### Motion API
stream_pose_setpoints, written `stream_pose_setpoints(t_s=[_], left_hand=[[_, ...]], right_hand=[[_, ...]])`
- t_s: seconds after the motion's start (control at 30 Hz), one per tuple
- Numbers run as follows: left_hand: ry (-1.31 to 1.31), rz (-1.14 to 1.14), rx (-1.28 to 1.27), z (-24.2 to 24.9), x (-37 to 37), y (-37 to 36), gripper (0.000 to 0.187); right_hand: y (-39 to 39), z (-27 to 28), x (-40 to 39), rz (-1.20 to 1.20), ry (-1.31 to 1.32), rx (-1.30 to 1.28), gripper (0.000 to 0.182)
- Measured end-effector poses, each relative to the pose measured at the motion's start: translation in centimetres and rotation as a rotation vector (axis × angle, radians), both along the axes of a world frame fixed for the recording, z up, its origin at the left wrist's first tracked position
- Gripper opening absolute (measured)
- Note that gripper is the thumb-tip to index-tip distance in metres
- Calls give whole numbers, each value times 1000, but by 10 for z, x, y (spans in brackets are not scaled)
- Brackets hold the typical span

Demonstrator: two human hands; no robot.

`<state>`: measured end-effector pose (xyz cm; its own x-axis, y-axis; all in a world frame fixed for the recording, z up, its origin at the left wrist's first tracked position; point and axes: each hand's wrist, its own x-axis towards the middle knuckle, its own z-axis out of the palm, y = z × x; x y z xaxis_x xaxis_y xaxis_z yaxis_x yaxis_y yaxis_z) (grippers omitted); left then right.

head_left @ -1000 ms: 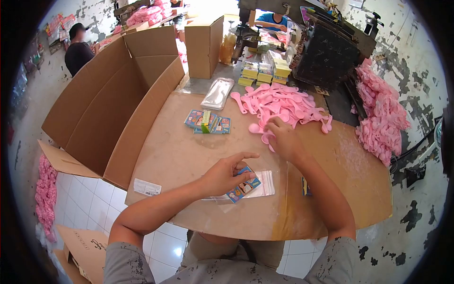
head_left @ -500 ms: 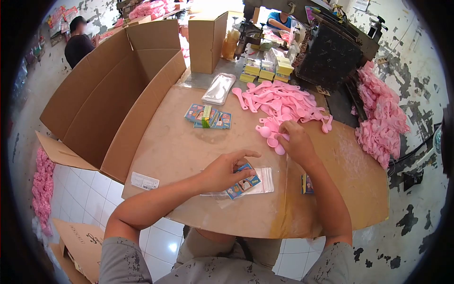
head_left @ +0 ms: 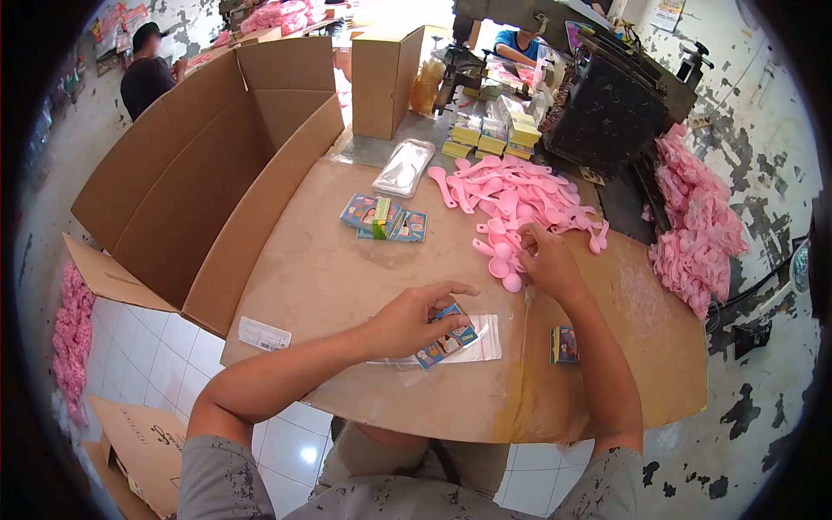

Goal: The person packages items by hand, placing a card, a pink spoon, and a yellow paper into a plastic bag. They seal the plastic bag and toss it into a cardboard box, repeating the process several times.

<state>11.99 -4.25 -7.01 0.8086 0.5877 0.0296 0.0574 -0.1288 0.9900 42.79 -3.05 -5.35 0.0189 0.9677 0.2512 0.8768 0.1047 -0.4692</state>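
My left hand [head_left: 414, 319] is open, thumb and fingers apart, over a blue printed card [head_left: 446, 345]. Under the card lies a clear plastic bag [head_left: 482, 340], flat on the cardboard-topped table. My right hand [head_left: 553, 267] is at the near edge of a heap of pink plastic scoops [head_left: 511, 192]. Its fingertips are pinched on a pink scoop [head_left: 525, 245], mostly hidden by the fingers. Several more scoops lie just left of that hand. Beside my right forearm sits a small stack of cards [head_left: 564, 345], partly covered by the arm.
Banded blue cards [head_left: 383, 218] and a stack of clear bags [head_left: 404, 168] lie farther back. A large open carton [head_left: 260, 204] stands left. Behind the scoops are card stacks [head_left: 492, 134] and a dark machine [head_left: 607, 108]. Two other people are in the background.
My right hand has shifted slightly right and down at the scoops, and a few scoops there have moved. My left hand stays over the card. The view has tilted slightly.
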Motion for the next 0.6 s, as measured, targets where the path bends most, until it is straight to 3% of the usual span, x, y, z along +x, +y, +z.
stream_pose_setpoints(t_s=[0.17,0.27,0.37,0.47,0.6], left_hand=[[-53,10,-39,-3,0,2,44],[-190,43,-119,-14,3,3,41],[-157,46,-119,-10,1,2,42],[-63,60,-78,-3,1,0,43],[-21,48,-77,-4,1,0,41]], right_hand=[[-19,18,-19,-84,-5,219,36],[-53,35,-43,49,291,110,46],[-77,22,-63,229,869,-2,60],[-83,13,-68,215,1074,35,69],[-86,9,-80,173,1111,128,66]])
